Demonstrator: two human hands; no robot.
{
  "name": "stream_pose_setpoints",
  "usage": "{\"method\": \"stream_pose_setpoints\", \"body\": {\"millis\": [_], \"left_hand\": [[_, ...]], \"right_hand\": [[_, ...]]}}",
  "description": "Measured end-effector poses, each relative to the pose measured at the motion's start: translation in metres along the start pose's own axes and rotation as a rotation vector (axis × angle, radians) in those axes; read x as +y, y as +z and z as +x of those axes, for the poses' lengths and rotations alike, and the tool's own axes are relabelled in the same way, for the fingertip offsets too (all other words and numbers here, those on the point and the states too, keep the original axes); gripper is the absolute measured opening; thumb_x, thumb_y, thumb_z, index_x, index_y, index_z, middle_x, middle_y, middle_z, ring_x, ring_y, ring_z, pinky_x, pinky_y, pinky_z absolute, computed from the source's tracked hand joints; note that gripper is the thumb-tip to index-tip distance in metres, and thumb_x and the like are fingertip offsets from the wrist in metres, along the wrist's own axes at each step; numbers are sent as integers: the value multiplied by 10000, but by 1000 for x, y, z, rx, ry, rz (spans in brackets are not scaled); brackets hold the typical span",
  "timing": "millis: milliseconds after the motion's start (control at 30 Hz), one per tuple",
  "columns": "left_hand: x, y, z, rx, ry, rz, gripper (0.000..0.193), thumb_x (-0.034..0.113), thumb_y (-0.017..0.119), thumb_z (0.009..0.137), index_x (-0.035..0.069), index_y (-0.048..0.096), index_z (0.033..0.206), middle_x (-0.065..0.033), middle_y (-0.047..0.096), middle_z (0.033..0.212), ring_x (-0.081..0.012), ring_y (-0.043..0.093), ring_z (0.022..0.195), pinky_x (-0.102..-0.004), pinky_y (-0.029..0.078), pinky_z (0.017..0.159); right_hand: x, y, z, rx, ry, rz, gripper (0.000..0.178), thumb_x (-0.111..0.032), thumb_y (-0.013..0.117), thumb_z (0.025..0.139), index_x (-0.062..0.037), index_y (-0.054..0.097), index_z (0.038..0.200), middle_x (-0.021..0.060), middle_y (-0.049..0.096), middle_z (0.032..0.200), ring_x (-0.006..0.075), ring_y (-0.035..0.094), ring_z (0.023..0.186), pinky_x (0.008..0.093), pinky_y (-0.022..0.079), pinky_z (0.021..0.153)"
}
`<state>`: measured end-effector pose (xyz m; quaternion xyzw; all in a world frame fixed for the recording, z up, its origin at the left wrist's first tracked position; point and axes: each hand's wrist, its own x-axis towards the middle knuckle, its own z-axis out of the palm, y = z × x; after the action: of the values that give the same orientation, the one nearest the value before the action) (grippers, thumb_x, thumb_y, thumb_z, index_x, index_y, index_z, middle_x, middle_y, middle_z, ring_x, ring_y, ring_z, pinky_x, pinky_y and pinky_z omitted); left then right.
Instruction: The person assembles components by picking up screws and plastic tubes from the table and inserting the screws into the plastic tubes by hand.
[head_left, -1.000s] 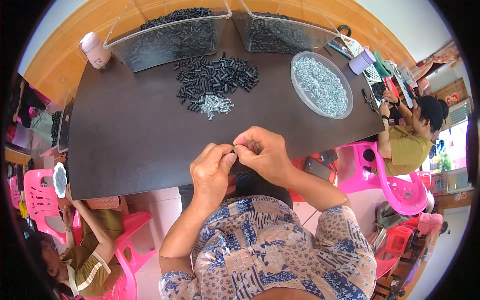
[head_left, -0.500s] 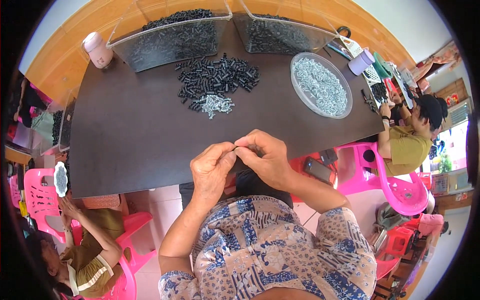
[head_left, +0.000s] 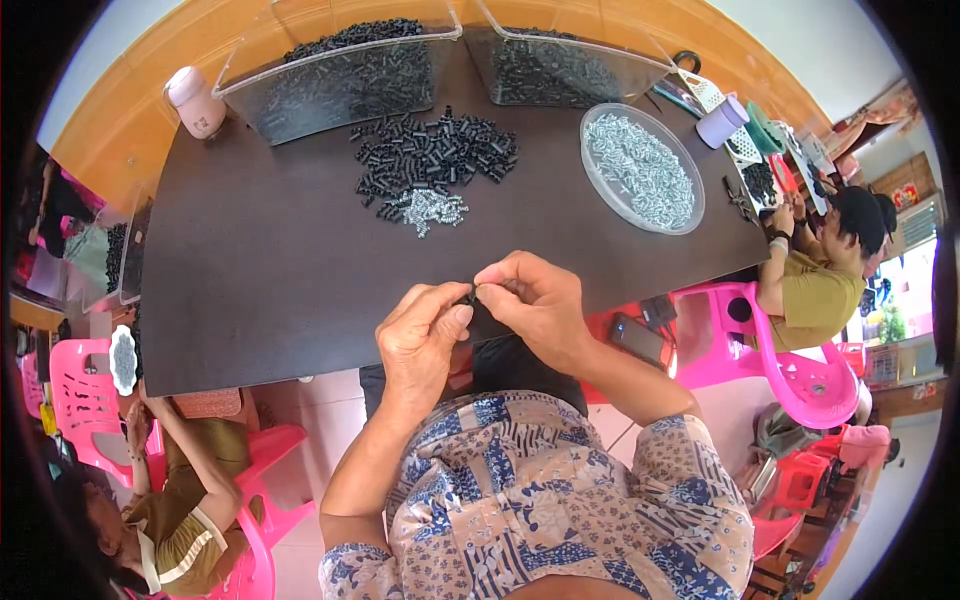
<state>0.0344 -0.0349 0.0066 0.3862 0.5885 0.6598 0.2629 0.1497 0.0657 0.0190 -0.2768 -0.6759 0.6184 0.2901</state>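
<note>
At the near edge of the dark table, my left hand (head_left: 422, 328) pinches a small black plastic piece (head_left: 467, 299) between thumb and fingers. My right hand (head_left: 540, 300) is closed in a pinch just beside it, its fingertips meeting the piece's far side; whatever lies between those fingertips is too small to make out. Beyond the hands is a loose heap of short black tubular pieces (head_left: 440, 150). A little pile of small silvery metal parts (head_left: 428, 209) lies against its near side. To the right, a round clear tray (head_left: 697, 222) holds many similar silvery parts.
Two clear bins (head_left: 340, 92) (head_left: 560, 98) of black pieces stand along the table's far side. A pink bottle (head_left: 195, 100) is at far left, a lilac cup (head_left: 722, 123) at far right. Other people sit at left and right on pink chairs (head_left: 815, 385).
My hands have drawn slightly apart at the fingertips, the right one shifting a little up and right. The black piece in my left fingers now shows more.
</note>
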Motion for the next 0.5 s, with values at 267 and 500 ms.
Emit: {"method": "stream_pose_setpoints", "body": {"millis": [267, 500], "left_hand": [[-2, -1, -1, -30, -117, -147, 177, -28, 622, 811, -35, 638, 987, -49, 594, 839, -91, 578, 662, -198, 503, 589], [-4, -6, -1, -90, -205, -227, 207, -61, 575, 817, -48, 627, 1016, -50, 600, 857, -92, 586, 673, -199, 496, 589]], "right_hand": [[9, 4, 4, 49, -146, -98, 92, -52, 647, 795, -1, 607, 861, 20, 609, 722, 35, 532, 613, 199, 440, 523], [19, 6, 6, 64, -244, -177, 90, -25, 655, 768, -9, 602, 839, 53, 590, 732, 74, 573, 593, 221, 449, 502]]}}
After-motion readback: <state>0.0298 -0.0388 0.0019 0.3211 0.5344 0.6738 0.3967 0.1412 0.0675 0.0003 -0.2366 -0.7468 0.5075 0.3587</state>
